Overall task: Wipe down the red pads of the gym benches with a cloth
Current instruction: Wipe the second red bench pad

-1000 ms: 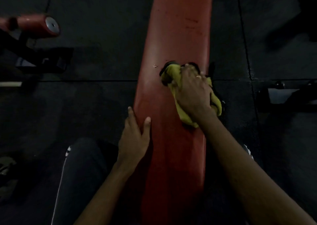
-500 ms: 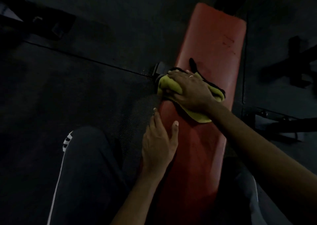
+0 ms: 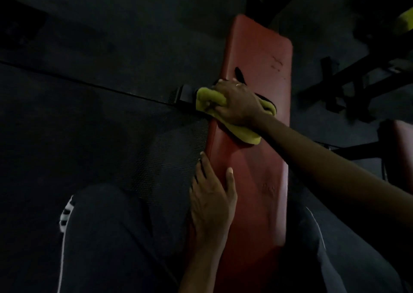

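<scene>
Where the pad (image 3: pixel 257 169) runs lengthwise away from the person, the cloth (image 3: pixel 207 97) sits bunched on its left edge about midway along, part of it hanging past the side. The right hand (image 3: pixel 237 102) bears down on it, fingers curled round the wad in a grip. Nearer along the same edge, the left hand (image 3: pixel 212 196) lies flat and relaxed, thumb on the pad's top, fingers straight along its side, holding nothing. Past the cloth, the pad's far half shows dark scuffs (and a dark mark by the fingertips, perhaps a tear). The risk is that a stroke carried further sideways slides the cloth off toward the floor (image 3: pixel 111 136) left of the pad. A fold might also snag in that mark.
</scene>
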